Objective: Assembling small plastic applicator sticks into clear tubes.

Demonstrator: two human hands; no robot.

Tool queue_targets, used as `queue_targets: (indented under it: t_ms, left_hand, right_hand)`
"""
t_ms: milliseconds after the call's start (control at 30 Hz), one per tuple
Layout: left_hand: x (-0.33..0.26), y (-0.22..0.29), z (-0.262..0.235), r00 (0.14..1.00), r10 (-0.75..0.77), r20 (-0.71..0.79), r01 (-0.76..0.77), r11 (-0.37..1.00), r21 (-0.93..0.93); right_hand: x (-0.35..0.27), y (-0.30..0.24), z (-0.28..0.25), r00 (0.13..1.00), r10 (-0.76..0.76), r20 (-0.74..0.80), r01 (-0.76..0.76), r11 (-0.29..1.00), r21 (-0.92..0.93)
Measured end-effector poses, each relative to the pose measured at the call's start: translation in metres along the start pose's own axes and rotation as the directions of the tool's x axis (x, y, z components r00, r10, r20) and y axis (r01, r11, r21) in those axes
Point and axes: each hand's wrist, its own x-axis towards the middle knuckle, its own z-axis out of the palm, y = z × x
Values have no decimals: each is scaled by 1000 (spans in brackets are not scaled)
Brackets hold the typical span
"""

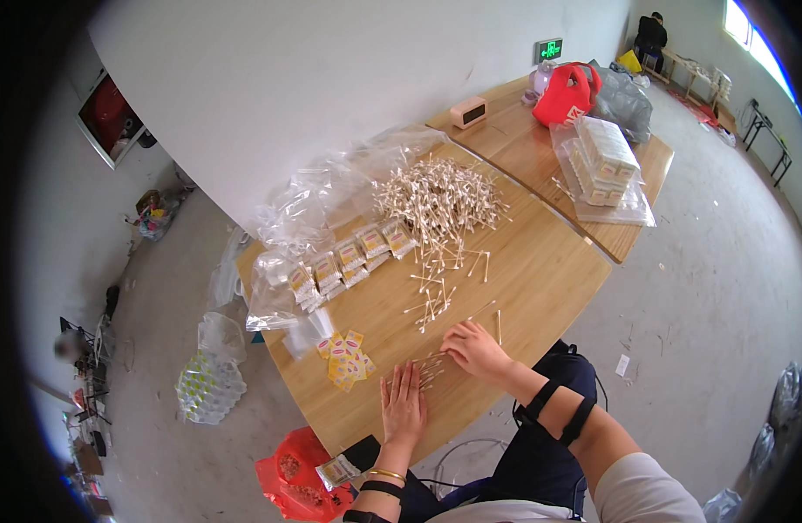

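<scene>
A person sits at a long wooden tabletop (540,261), seen from above.

On the floor at far left sits a clear bag of small bottles (210,383), with a red bag (289,475) near the tabletop's near corner. Both lie off the work surface, out of the hands' way.

On the tabletop's left part, a row of filled small packets (349,260) lies in a line beside crumpled clear plastic bags (305,209), apparently set apart as finished. Nearer the person, a loose cluster of yellow packets (344,359) lies close to the left hand.

The left hand (403,405) lies flat, palm down, fingers together, gripping nothing. It presses on a small bunch of cotton swabs (429,370), seemingly to keep them from rolling. The right hand (476,349) rests just beside it, fingers curled loosely over the same bunch; I cannot tell whether it pinches any. The bunch lies close to the tabletop's near edge, so little room is left toward the person.

Beyond the hands, stray swabs trail up to a large heap of cotton swabs (440,200). Bare wood to the right of the hands leaves open room.

Farther right, on an adjoining surface, stand a small clock (469,112), a red bag with handles (565,94) and stacked boxes in clear plastic (603,161).
</scene>
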Motion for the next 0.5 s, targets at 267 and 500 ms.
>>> queue_targets:
  t_ms: [267, 500]
  left_hand:
    - [-10, -3, -4, 1000, 19, -20, -18, 997, 74]
    - [-16, -11, 0, 961, -133, -242, 105, 986, -126]
  right_hand:
    - [6, 3, 4, 974, 121, -190, -158, 967, -197]
    - [27, -35, 54, 995, 91, -47, -90, 996, 31]
